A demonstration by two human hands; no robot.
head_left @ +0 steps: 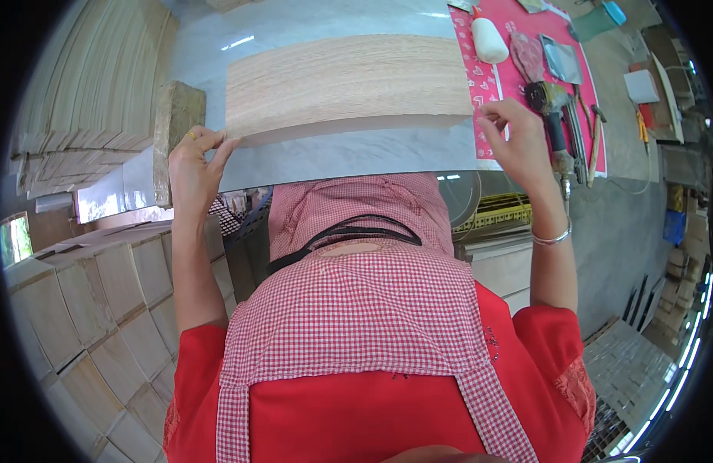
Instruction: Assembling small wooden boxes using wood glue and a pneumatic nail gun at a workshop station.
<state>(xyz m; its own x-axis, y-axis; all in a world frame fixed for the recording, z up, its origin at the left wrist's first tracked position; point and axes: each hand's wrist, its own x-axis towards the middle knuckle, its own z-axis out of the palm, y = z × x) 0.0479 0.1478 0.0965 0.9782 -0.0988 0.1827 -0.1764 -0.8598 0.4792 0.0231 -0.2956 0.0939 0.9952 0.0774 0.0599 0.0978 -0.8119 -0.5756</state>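
Observation:
A long, light wooden panel (pixel 349 81) with visible grain lies across the grey worktop in front of me; its near side is in shadow. My left hand (pixel 196 163) is at the panel's near left corner, with thumb and bent fingers closed on it. Just off the right end, my right hand (pixel 517 143) is raised with its fingers curled and a gap between thumb and fingertips. Nothing shows in that hand. A rough wooden block (pixel 179 116) stands beside my left hand, at the worktop's left edge.
On a pink patterned sheet (pixel 518 15) at right lie a white squeeze bottle (pixel 489 40), an air nailer (pixel 553 116) with a hose, and a hammer (pixel 596 139). Stacked thin boards (pixel 102 69) rise at left. Below them are piled wooden blocks (pixel 102 309).

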